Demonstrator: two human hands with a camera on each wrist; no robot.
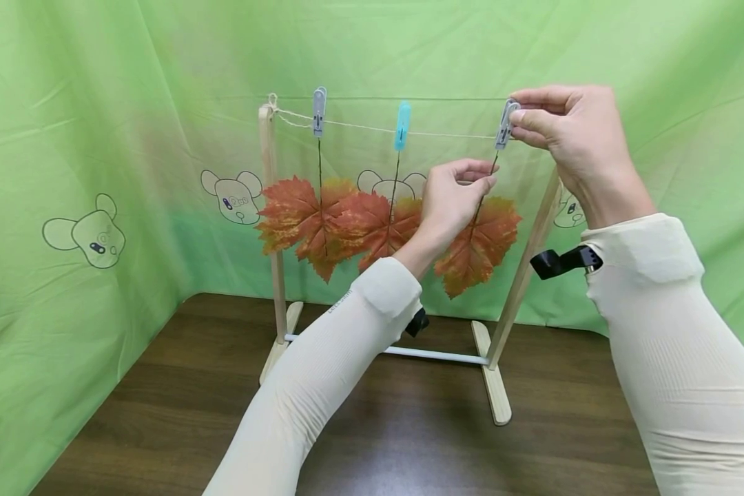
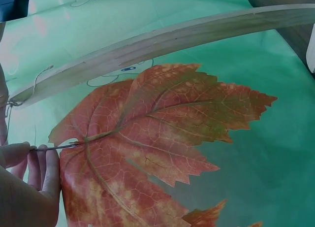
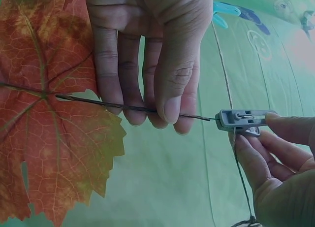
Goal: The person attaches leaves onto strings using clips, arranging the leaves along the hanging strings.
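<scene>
My left hand pinches the dark stem of the rightmost orange-red artificial leaf between thumb and fingers. At the right end of the string, my right hand holds a grey clothespin by its handles. In the right wrist view the string passes at the clothespin, and the stem's tip meets its mouth; whether it is clamped I cannot tell. Further left, a blue clothespin and another grey clothespin sit on the string, each with a leaf hanging by its stem.
A wooden frame with a left post, a right post and flat feet stands on the brown table. A white bar joins the posts low down. Green cloth printed with cartoon faces surrounds the table.
</scene>
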